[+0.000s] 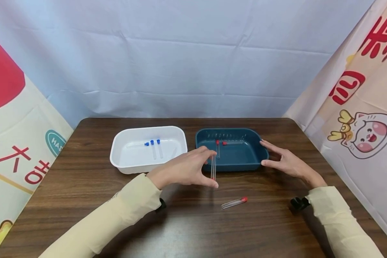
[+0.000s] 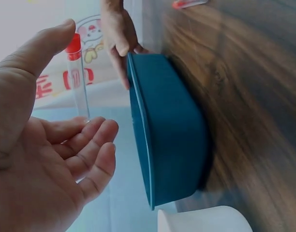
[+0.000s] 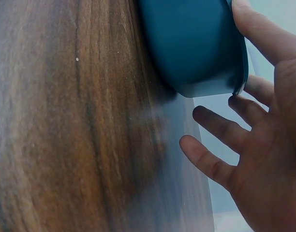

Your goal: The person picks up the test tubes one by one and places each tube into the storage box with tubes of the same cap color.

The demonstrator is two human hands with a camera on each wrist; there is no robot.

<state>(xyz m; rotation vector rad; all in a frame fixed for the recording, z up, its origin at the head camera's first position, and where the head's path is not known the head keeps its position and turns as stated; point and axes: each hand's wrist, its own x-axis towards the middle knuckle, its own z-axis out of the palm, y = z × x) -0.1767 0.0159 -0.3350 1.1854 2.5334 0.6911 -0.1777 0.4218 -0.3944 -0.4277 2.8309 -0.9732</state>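
My left hand [image 1: 188, 168] holds a clear test tube [image 1: 213, 168] with a red cap, its two ends between thumb and fingertips. In the left wrist view the red cap [image 2: 74, 46] is at the thumb and the clear end at the fingers. This tube is in front of the dark blue tray [image 1: 242, 167]. My right hand [image 1: 285, 163] rests its thumb and forefinger against that tray's right end, the other fingers spread. Inside the blue tray lie red-capped tubes [image 1: 218, 150]. Another red-capped tube [image 1: 234, 202] lies on the table in front.
Left of the blue tray stands a white tray [image 1: 125, 166] holding several blue-capped tubes [image 1: 154, 149]. Both trays stand on a dark wood table [image 1: 187, 229]. A pale cloth [image 1: 187, 71] hangs behind it, with printed cloths [image 1: 358, 118] at the sides.
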